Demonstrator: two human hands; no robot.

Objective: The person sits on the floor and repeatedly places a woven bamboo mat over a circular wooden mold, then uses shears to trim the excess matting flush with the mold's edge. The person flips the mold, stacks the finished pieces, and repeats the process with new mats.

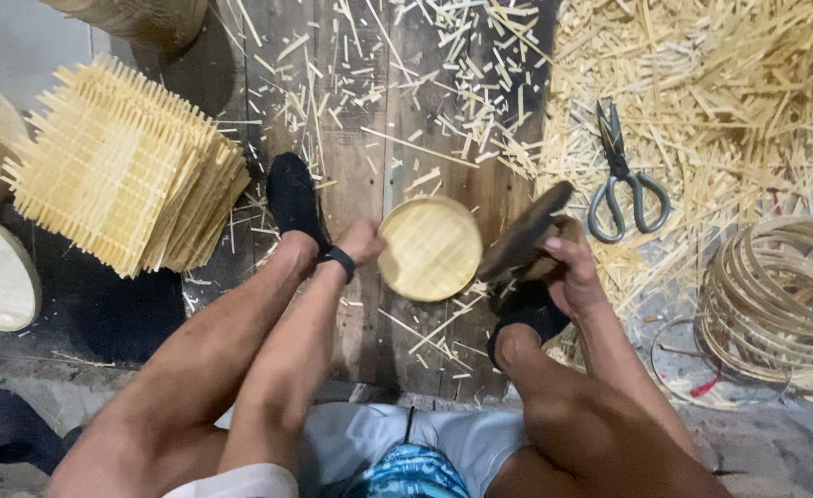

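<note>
Holding a round woven tray [430, 247] on the floor.
Left hand [362, 242] gripping tray's 9 o'clock edge; right hand [568, 269] closed around dark tool [522, 235] at 3 o'clock.

My left hand [362, 242] curls its fingers inward, wrist banded; my right hand [568, 267] is clenched, fingers wrapped tight.

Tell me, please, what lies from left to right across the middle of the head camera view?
Stack of woven bamboo mats → left hand → round woven tray → right hand holding a dark flat tool → scissors → coiled bamboo hoops.
</note>
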